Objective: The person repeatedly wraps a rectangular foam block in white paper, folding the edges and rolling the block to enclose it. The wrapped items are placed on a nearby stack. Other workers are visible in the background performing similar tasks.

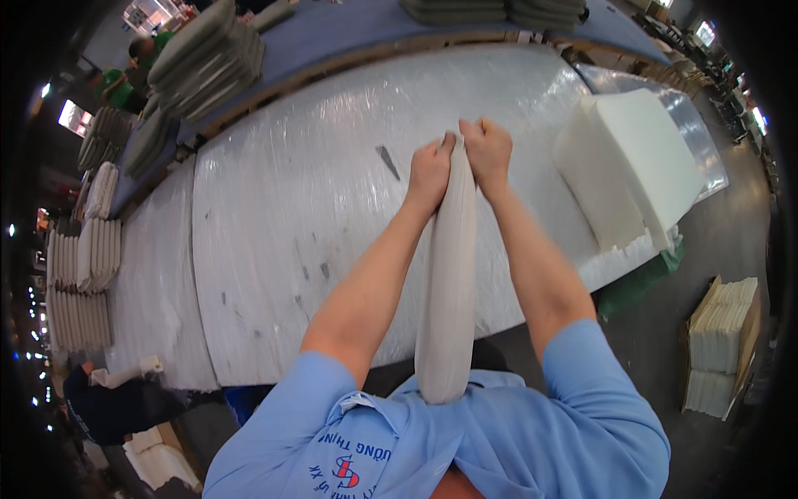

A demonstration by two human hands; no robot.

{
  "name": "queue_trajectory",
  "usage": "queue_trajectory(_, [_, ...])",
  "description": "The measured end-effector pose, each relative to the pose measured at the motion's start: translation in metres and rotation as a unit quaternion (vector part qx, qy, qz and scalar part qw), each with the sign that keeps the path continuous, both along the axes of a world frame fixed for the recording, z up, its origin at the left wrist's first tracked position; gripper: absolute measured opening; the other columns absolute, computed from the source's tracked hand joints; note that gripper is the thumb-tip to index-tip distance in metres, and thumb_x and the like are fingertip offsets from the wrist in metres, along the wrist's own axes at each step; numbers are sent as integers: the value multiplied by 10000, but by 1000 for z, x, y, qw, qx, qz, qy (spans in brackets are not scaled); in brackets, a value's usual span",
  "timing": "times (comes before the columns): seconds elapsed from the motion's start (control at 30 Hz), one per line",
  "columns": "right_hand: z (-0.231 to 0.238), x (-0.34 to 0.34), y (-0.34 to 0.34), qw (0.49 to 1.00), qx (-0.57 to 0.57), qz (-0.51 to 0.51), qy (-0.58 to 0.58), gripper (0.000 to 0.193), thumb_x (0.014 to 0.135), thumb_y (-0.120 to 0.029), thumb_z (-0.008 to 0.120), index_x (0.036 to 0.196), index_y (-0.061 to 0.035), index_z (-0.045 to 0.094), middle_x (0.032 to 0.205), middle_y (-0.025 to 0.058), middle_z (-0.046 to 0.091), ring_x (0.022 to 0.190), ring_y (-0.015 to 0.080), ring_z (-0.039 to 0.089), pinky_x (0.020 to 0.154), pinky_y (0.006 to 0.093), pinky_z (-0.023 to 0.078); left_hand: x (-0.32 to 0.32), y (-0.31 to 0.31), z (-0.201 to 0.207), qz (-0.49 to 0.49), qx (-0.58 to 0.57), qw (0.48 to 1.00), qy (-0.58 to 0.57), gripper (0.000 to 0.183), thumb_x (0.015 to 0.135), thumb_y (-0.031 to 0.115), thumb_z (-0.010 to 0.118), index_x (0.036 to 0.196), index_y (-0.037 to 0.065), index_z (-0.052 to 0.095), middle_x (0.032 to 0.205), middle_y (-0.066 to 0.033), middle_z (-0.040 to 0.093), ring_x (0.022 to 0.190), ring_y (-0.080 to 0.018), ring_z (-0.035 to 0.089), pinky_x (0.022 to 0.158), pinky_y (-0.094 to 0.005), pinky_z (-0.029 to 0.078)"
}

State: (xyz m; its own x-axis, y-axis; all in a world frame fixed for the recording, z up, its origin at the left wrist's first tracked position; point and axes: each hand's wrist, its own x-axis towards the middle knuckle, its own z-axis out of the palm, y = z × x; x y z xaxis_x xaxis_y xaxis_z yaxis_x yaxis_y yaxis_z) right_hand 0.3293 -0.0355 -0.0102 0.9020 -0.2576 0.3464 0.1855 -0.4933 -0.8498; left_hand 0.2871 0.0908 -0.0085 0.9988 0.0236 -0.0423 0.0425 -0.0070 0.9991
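A long light-grey fabric-covered cushion (450, 291) is seen edge-on between my arms. Its near end rests against my chest and its far end reaches out over the table. My left hand (430, 173) is closed on the far left edge of the cover. Beside it, my right hand (489, 154) is closed at the far right corner, thumb and fingers pinched on the cloth. Beneath both hands lies a table wrapped in clear plastic film (283, 216). What lies inside the cover is hidden.
White foam pads (636, 162) stand at the table's right end. Grey cushions (204, 66) are piled on a blue table (332, 37) behind. More cushions (83, 283) stack at left. A person in dark clothing (112, 407) is at lower left. White sheets (721, 345) stand at right.
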Motion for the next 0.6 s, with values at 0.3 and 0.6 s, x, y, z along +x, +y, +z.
queue_trajectory(0.3, [6, -39, -19, 999, 16, 36, -3, 403, 974, -407, 736, 1133, -37, 726, 1076, 130, 748, 941, 251, 676, 858, 380, 531, 11, 23, 5, 99, -87, 990, 44, 504, 1114, 457, 566, 971, 6, 740, 840, -69, 707, 748, -172, 637, 719, -352, 537])
queue_trajectory(0.6, [-9, -307, -105, 960, 41, 276, 18, 660, 928, -427, 756, 1416, -4, 625, 1384, 192, 639, 1240, 339, 606, 1050, 431, 460, 6, 110, -12, 290, -198, 936, 25, 412, 1105, 378, 563, 1081, 0, 724, 1016, -141, 754, 824, -257, 723, 735, -410, 589])
